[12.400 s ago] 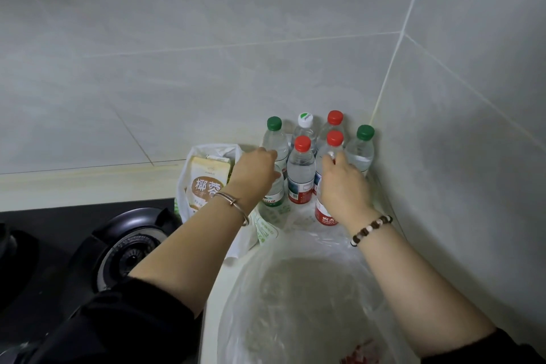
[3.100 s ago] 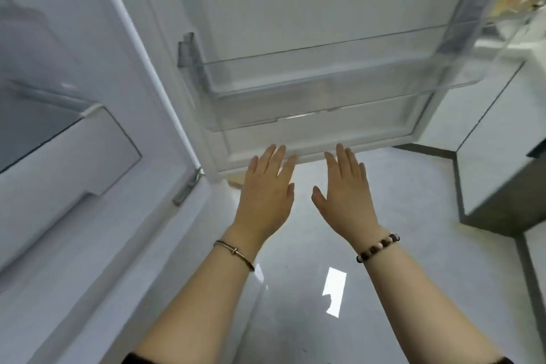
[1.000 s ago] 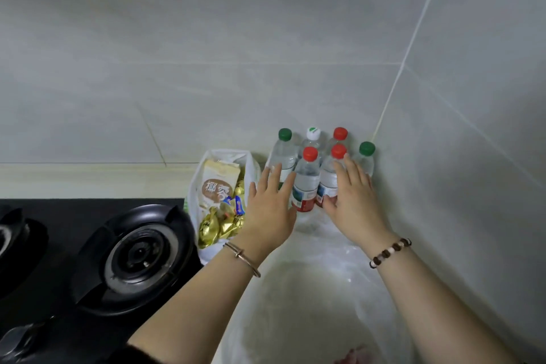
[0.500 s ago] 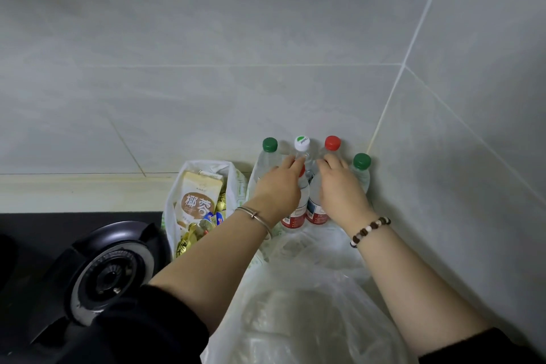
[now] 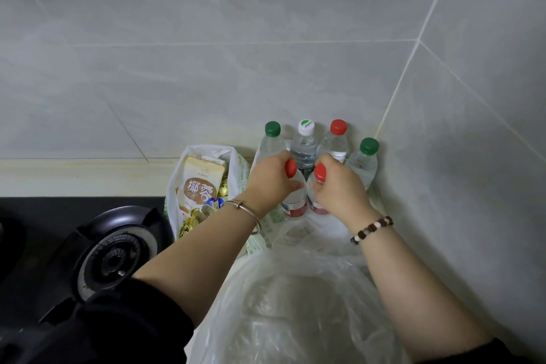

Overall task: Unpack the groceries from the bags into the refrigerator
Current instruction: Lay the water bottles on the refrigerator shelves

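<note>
The left hand (image 5: 271,177) closes its fingers round the neck of one clear plastic red-capped bottle (image 5: 294,204), and the right hand (image 5: 339,189), it seems, round a second red-capped bottle (image 5: 316,207). Both bottles stand in the tiled corner (image 5: 393,103). Lifting them together may knock over the rear bottles (image 5: 304,145).

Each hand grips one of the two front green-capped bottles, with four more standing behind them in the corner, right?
Not quite. In the head view the left hand grips the left front bottle and the right hand the right front bottle; both caps are red, not green. The rest holds.
</note>
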`<state>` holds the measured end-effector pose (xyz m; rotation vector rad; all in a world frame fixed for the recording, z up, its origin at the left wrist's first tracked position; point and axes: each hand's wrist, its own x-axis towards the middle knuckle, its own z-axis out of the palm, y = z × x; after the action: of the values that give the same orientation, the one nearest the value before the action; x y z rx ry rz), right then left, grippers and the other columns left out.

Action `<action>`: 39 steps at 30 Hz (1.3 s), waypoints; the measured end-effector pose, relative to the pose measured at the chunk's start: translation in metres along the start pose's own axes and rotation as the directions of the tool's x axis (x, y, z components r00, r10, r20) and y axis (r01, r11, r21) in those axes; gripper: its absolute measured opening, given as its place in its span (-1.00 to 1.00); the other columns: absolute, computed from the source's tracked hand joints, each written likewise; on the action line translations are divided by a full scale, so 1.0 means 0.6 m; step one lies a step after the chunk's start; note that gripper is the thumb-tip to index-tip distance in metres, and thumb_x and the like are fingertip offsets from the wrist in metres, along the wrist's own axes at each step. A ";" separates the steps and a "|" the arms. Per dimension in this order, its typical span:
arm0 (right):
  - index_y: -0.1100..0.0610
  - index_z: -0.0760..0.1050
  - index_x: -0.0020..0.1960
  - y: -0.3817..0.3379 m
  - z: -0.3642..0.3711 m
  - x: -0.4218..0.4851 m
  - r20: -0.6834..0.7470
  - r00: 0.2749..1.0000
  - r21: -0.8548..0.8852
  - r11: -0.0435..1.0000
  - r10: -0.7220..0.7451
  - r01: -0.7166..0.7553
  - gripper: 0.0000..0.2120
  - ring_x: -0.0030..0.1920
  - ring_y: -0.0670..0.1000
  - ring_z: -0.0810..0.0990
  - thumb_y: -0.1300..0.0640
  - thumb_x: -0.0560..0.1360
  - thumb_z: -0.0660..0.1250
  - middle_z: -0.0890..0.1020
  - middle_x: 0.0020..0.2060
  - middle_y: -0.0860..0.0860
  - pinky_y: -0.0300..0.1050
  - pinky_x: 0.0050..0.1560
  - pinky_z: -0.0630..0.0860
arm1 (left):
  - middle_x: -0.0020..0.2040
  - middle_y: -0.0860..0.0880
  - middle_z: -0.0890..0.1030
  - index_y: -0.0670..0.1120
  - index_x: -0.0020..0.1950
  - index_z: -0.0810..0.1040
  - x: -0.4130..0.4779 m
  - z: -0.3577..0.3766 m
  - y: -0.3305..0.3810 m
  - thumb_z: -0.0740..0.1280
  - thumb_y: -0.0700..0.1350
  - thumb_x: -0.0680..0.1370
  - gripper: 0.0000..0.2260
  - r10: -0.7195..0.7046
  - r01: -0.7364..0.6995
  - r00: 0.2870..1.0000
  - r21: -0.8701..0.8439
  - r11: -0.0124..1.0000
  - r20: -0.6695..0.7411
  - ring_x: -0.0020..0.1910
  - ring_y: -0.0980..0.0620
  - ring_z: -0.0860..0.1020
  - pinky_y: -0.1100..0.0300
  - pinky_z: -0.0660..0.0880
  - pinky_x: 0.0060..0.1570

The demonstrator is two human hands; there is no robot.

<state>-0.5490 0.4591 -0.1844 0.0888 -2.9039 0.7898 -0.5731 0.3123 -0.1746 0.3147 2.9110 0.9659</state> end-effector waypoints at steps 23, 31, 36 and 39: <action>-0.03 0.44 -0.27 -0.038 -0.036 -0.030 0.011 0.990 0.358 0.924 0.144 -0.138 -0.77 -0.25 -0.11 0.56 0.03 0.27 0.51 0.57 -0.34 -0.14 -0.23 -0.28 0.43 | -0.11 0.10 0.59 0.02 0.11 0.52 -0.068 -0.009 -0.021 0.54 -0.06 0.32 -0.60 -0.100 0.047 0.980 -0.293 0.955 -0.170 -0.11 0.10 0.55 0.29 0.44 -0.11; 0.00 0.49 -0.14 -0.144 -0.080 -0.075 -0.055 0.998 0.364 0.930 -0.025 0.043 -0.72 -0.20 -0.04 0.61 -0.04 0.24 0.50 0.62 -0.28 -0.09 -0.05 -0.14 0.58 | -0.20 0.18 0.59 0.11 -0.05 0.49 -0.162 -0.125 -0.008 0.55 -0.08 0.30 -0.67 -0.055 -0.046 0.948 -0.305 0.951 -0.314 -0.17 0.14 0.58 0.44 0.41 -0.23; -0.04 0.45 -0.14 -0.246 -0.083 -0.134 0.002 0.990 0.384 0.914 -0.139 0.128 -0.66 -0.16 -0.03 0.58 0.00 0.22 0.56 0.57 -0.25 -0.11 -0.13 -0.15 0.50 | -0.06 0.09 0.64 0.09 0.04 0.50 -0.277 -0.200 -0.039 0.57 -0.06 0.28 -0.59 -0.080 -0.031 0.920 -0.273 0.962 -0.385 -0.06 0.07 0.61 0.08 0.57 0.01; -0.02 0.50 -0.11 -0.320 -0.064 -0.182 0.030 0.976 0.391 0.901 -0.215 0.187 -0.65 -0.15 -0.02 0.60 -0.03 0.19 0.56 0.60 -0.23 -0.11 -0.07 -0.10 0.56 | -0.04 0.08 0.64 0.06 0.08 0.51 -0.370 -0.246 -0.066 0.56 -0.06 0.29 -0.58 -0.137 0.023 0.889 -0.256 0.966 -0.436 -0.04 0.07 0.60 0.04 0.56 0.04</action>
<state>-0.4191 0.3157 -0.0709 0.4576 -2.6966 1.3305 -0.3805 0.1481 -0.0819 -0.0592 3.1071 1.5502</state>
